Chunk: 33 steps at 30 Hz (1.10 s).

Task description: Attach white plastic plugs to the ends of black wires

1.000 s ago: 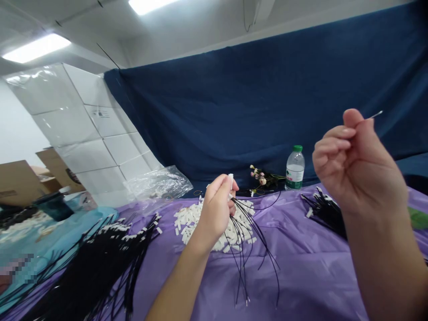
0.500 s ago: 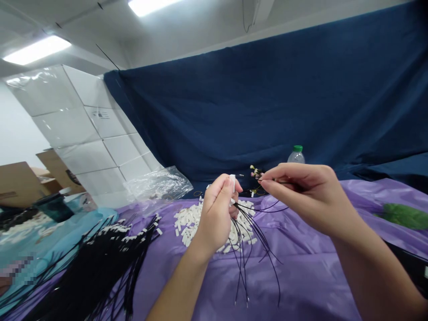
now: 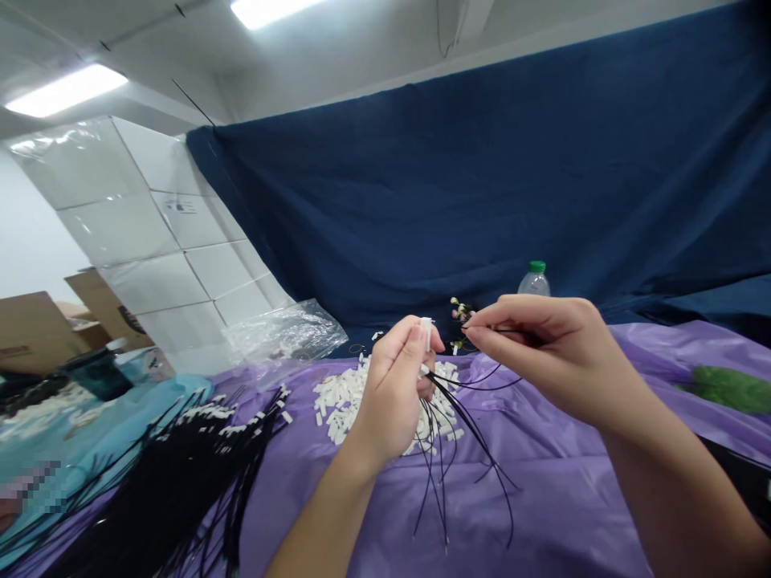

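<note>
Between the thumb and fingers of my left hand (image 3: pixel 394 385) a small white plastic connector housing (image 3: pixel 427 333) stands upright. Several thin black wires (image 3: pixel 467 421) also run out of that hand and hang down over the table. My right hand (image 3: pixel 536 345), to the right and a little apart, pinches the end of a black wire (image 3: pixel 506 330) between thumb and forefinger. Under and behind my left hand lies a heap of loose white connector housings (image 3: pixel 340 399).
A thick bundle of black wires with white ends (image 3: pixel 162 474) lies at left on the purple table cover (image 3: pixel 301 514). Behind it are clear plastic bags (image 3: pixel 289 329) and stacked white boxes (image 3: pixel 162 265). A green-capped bottle (image 3: pixel 534 278) stands at the back; green mesh (image 3: pixel 732 389) lies right.
My left hand has shifted slightly right with the white connector housing, which now sits nearer my right hand's fingertips. The hanging wires have swung a little. My right hand has barely moved.
</note>
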### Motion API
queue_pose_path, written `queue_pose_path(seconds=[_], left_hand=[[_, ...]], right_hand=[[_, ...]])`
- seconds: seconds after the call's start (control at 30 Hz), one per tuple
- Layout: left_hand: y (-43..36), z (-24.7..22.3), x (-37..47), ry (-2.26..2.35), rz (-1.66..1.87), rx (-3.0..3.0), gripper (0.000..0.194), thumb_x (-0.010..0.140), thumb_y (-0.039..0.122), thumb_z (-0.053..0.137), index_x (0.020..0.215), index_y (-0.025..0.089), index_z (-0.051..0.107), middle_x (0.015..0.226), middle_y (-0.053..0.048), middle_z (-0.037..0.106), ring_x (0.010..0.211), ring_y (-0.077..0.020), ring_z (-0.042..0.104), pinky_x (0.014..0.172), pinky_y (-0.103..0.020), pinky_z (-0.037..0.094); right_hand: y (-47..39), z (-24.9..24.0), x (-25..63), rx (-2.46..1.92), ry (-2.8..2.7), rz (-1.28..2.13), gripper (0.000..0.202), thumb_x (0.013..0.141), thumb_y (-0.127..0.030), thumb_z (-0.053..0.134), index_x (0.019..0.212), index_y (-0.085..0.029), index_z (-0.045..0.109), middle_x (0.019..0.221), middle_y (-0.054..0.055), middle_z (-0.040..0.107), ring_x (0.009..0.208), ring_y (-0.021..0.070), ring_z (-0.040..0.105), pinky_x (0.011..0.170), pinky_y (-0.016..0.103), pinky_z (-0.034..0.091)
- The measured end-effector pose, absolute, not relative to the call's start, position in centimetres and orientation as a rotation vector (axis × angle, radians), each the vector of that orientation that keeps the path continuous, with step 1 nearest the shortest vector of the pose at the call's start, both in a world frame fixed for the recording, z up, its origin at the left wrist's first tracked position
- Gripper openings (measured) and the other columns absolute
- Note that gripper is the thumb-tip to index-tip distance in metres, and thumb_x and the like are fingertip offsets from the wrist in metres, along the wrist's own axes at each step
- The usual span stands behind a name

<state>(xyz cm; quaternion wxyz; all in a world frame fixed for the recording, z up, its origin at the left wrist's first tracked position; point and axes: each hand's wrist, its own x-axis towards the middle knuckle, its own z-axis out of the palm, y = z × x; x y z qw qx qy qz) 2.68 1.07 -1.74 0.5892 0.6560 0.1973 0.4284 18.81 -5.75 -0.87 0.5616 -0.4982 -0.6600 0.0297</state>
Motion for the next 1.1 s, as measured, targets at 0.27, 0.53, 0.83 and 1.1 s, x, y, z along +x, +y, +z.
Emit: queue_pose_path(seconds=[0.27, 0.53, 0.83, 1.1], left_hand=[[0.8, -1.8, 2.6, 0.504, 0.986, 1.535, 0.036, 0.092, 0.046, 0.046, 0.071, 0.016, 0.049, 0.062, 0.003, 0.036, 0.049, -0.0049, 0.027, 0.046, -0.018, 0.025], [0.7, -1.4, 2.5, 0.520, 1.009, 1.568, 0.036, 0.091, 0.044, 0.048, 0.069, 0.016, 0.049, 0.064, 0.002, 0.039, 0.052, -0.0066, 0.032, 0.047, -0.017, 0.029], [0.8, -1.6, 2.3, 0.526, 0.993, 1.609, 0.036, 0.092, 0.045, 0.048, 0.070, 0.017, 0.049, 0.065, 0.002, 0.037, 0.053, -0.0064, 0.032, 0.048, -0.017, 0.029], [0.6, -1.5, 2.2, 0.516, 0.991, 1.670, 0.037, 0.092, 0.046, 0.047, 0.070, 0.017, 0.047, 0.066, 0.002, 0.036, 0.056, -0.0078, 0.034, 0.048, -0.018, 0.030]], right_hand=[[-6.0, -0.7, 18.6, -0.974, -1.695, -0.575, 0.012, 0.080, -0.006, 0.064, 0.077, -0.017, 0.070, 0.064, -0.002, 0.058, 0.054, 0.0052, 0.048, 0.050, 0.019, 0.037], [-5.5, -1.4, 18.5, -0.990, -1.682, -0.918, 0.014, 0.083, -0.008, 0.061, 0.076, -0.018, 0.066, 0.066, -0.001, 0.060, 0.053, 0.0054, 0.050, 0.047, 0.020, 0.035], [-4.9, -1.7, 18.3, -0.985, -1.637, -0.903, 0.012, 0.081, -0.007, 0.064, 0.076, -0.017, 0.066, 0.066, -0.002, 0.060, 0.053, 0.0050, 0.048, 0.048, 0.020, 0.035], [-4.6, -1.8, 18.1, -0.992, -1.663, -0.880, 0.010, 0.081, -0.007, 0.064, 0.078, -0.017, 0.068, 0.061, -0.004, 0.056, 0.050, 0.0051, 0.044, 0.050, 0.020, 0.037]])
